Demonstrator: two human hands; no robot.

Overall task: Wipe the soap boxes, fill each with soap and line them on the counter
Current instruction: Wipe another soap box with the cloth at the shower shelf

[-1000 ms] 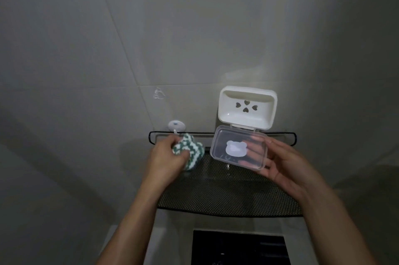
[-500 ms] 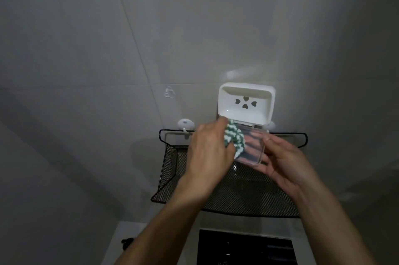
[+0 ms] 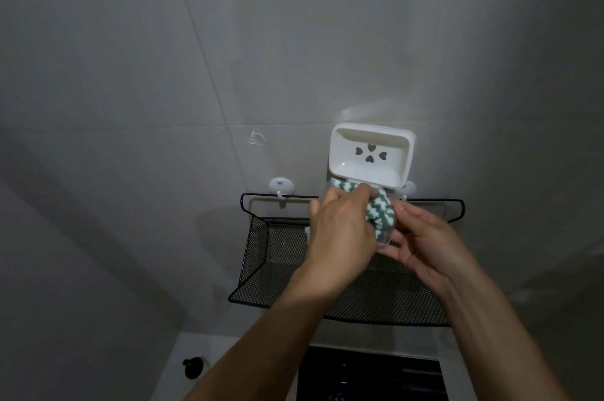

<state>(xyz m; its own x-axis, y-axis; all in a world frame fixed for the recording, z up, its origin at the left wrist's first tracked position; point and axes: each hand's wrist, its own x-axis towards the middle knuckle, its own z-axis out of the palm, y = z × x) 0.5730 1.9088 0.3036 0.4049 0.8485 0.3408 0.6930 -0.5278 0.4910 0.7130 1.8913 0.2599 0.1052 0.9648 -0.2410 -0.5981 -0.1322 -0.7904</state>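
Note:
A white soap box [image 3: 371,155] with heart-shaped holes stands open against the tiled wall, above a black mesh shelf [image 3: 284,256]. Its clear lid [image 3: 385,242] hangs down in front, mostly hidden by my hands. My left hand [image 3: 343,237] grips a green-and-white cloth [image 3: 380,212] and presses it onto the lid. My right hand [image 3: 428,247] holds the lid from below and from the right, fingers curled at its edge.
A white suction hook [image 3: 281,186] holds the shelf's rail on the left. Below the shelf lie a white counter [image 3: 183,351] with a small black knob [image 3: 192,367] and a dark panel [image 3: 369,374].
My left hand carried the cloth from the shelf's left side rightward onto the clear lid and now covers most of it. The right hand kept supporting the lid.

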